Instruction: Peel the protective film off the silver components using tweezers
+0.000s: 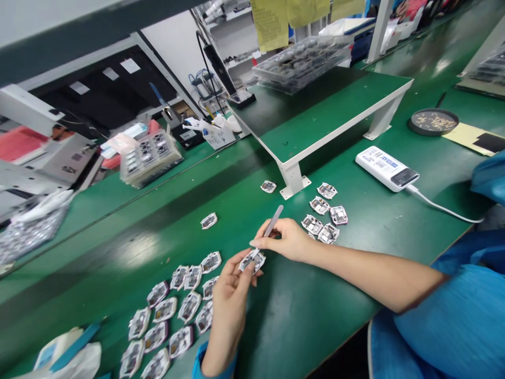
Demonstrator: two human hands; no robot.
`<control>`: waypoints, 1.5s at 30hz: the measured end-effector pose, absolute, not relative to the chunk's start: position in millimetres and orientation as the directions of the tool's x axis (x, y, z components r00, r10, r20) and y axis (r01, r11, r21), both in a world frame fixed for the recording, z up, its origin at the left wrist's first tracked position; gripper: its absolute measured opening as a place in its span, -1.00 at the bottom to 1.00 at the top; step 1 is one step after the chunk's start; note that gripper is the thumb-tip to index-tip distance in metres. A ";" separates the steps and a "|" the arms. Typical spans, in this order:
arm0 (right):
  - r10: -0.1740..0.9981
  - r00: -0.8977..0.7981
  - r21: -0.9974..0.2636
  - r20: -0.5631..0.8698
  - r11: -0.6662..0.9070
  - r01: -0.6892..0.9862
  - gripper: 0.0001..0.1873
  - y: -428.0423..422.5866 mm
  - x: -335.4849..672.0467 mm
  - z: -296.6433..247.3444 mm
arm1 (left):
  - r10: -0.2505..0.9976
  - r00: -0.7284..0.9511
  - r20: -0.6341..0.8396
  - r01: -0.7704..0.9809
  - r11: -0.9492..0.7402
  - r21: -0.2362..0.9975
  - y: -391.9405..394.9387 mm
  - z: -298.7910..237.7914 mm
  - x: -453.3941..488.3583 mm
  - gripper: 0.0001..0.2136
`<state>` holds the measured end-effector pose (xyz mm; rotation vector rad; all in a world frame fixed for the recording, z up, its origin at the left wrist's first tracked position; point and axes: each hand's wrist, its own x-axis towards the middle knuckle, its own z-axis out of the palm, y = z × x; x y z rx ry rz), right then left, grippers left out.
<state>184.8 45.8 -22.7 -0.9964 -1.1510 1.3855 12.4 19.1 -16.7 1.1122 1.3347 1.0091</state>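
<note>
Gripping slim tweezers [273, 223], angular white-rimmed casing [259, 260], glossy bench [288, 321]

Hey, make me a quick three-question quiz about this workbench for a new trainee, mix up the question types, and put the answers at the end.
1. Multiple choice: where are the tweezers? A) In the left hand. B) In the right hand. C) In neither hand.
2. True or false: the left hand holds a small casing.
3. Fill in the blank: the clear plastic tray sits on top of the green ____.

Key: 1. B. 2. True. 3. Stand.
</note>
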 end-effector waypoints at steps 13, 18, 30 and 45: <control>0.991 -0.127 -0.954 -0.037 -0.073 -0.289 -0.58 48.4 182.8 -27.1 | 0.989 0.022 -0.146 0.204 0.139 0.969 19.8 -15.4 11.3 -0.63; 0.991 -0.126 -0.951 -0.052 -0.087 -0.295 -0.59 48.5 182.0 -27.9 | 0.993 0.022 -0.116 0.248 0.107 0.963 19.7 -15.5 11.5 -0.64; 0.993 -0.119 -0.960 -0.026 -0.058 -0.275 -0.63 49.3 181.9 -31.9 | 0.995 0.026 -0.093 0.286 0.081 0.955 18.3 -15.5 10.4 -0.63; 0.989 -0.135 -0.901 -0.063 -0.115 -0.418 -0.60 50.9 178.9 -32.0 | 0.990 0.030 -0.139 0.193 0.131 0.972 18.0 -18.9 11.1 -0.62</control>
